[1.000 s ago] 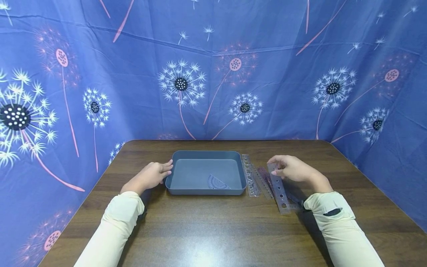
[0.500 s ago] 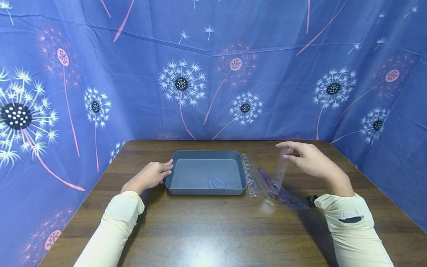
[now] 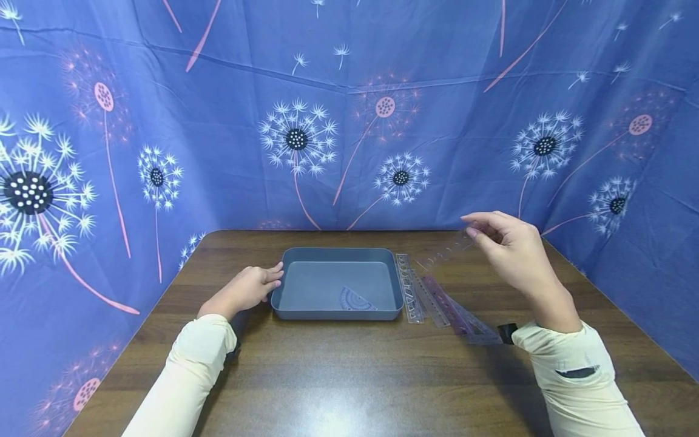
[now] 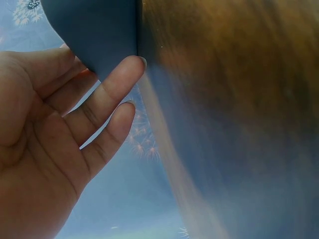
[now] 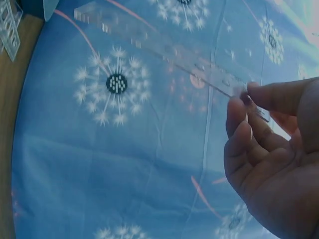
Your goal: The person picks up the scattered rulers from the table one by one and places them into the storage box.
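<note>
My right hand [image 3: 513, 249] pinches one end of a clear plastic ruler [image 5: 164, 47] between thumb and fingertips, lifted over the table's far right. The see-through strip has holes along it and slants down toward the left. My left hand [image 3: 248, 288] rests at the left side of a grey-blue tray [image 3: 335, 315], its fairly straight fingers touching the wall. Some of those fingertips are hidden behind the tray wall [image 4: 99, 30] in the left wrist view. A clear protractor [image 3: 356, 298] lies inside the tray near its front.
Right of the tray lie a clear stencil ruler [image 3: 409, 291], another clear ruler [image 3: 431, 300], a purplish ruler [image 3: 443, 303] and a clear set square [image 3: 477, 328], some overlapping. The wooden table [image 3: 327, 364] meets a blue dandelion-print cloth [image 3: 229, 152] behind.
My right hand has lifted the clear ruler off the pile, up and away to the back right, uncovering the purplish ruler and set square. The left hand and tray have stayed still.
</note>
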The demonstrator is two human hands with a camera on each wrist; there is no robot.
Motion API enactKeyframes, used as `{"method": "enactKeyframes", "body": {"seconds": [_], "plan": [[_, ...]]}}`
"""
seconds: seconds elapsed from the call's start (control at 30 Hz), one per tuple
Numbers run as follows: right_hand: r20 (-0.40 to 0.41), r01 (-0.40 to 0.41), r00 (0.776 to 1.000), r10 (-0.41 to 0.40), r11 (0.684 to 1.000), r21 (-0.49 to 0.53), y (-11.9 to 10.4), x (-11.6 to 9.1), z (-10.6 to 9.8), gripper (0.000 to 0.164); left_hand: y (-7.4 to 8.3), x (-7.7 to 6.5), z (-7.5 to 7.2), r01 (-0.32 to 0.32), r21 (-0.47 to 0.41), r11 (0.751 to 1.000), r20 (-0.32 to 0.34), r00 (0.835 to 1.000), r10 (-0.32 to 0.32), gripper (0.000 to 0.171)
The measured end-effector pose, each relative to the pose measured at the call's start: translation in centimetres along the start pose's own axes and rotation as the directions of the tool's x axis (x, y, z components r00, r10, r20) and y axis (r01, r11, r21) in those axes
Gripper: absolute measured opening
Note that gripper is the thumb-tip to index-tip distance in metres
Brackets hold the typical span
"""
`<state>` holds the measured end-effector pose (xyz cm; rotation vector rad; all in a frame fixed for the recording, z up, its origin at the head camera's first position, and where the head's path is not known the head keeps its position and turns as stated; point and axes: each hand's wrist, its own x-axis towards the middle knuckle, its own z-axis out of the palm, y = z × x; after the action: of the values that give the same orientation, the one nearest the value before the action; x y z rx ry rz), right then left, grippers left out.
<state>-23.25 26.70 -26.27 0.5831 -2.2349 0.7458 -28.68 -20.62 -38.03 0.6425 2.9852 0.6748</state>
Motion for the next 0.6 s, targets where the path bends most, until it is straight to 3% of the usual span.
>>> {"method": "enactKeyframes", "body": {"seconds": [0.23,0.6], "plan": [[-0.026,0.060,0.998,-0.059,0.997,0.058,-0.9,-0.2,2.7,0.021,0.0,0.0,0.1,-0.001,-0.006,1.000,-0.002,1.000,0.001,0.038],[0.125,0.077,0.988,-0.092,0.989,0.124,-2.4,-1.5,7.2,0.025,-0.1,-0.1,0.1,0.009,-0.022,1.000,0.005,1.000,-0.009,0.039]]}}
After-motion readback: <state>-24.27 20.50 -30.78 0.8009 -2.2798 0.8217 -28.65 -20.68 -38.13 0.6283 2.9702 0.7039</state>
